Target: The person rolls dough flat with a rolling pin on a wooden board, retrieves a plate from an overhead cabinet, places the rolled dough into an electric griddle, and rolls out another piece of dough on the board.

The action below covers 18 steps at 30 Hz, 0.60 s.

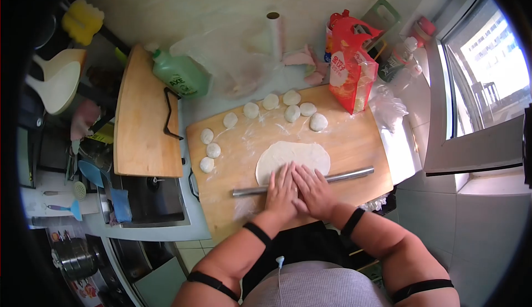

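A flattened oval of dough (292, 157) lies on the floured wooden board (354, 141). Across its near edge runs a metal rolling pin (352, 174), both of its ends showing. My left hand (282, 192) rests flat over the middle of the pin, fingers stretched forward onto the dough. Beside it, touching, my right hand (313, 189) lies the same way, with its fingers extended. The part of the pin under my hands is hidden. Several round dough pieces (251, 110) form a curve along the board's far and left sides.
A red flour bag (353, 69) stands at the board's far right corner. Left of the board are a second wooden board (147, 124), a green bottle (182, 74) and a sink (158, 202). A window (487, 74) opens at the right.
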Each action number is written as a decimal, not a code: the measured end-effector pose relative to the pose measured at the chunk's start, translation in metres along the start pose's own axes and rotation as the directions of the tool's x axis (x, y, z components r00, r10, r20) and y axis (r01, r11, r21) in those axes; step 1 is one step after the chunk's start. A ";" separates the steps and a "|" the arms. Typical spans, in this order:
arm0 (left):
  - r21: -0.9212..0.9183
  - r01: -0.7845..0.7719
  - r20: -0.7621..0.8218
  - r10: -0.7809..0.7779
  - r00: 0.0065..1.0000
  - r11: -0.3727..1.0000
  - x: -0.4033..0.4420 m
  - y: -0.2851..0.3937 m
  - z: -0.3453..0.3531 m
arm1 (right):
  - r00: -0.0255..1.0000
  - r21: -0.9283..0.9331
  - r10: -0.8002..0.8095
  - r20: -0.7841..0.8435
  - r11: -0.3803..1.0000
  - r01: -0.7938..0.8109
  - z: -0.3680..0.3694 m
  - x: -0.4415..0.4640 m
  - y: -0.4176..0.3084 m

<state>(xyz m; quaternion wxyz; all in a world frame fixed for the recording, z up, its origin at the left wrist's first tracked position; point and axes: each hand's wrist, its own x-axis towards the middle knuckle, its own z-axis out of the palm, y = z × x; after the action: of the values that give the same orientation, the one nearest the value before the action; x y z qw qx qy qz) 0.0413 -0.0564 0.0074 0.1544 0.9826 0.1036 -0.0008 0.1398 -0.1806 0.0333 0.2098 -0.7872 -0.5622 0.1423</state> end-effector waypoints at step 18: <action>-0.019 -0.166 0.127 0.167 0.978 0.986 -0.022 -0.005 -0.012 | 0.997 -0.015 -0.067 -0.049 0.998 0.066 0.015 -0.027 0.008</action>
<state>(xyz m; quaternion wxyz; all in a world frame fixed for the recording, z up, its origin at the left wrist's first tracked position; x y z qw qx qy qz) 0.0182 -0.0523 0.0180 0.1644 0.9850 0.0110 -0.0506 0.1306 -0.2061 0.0161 0.2230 -0.7728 -0.5836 0.1120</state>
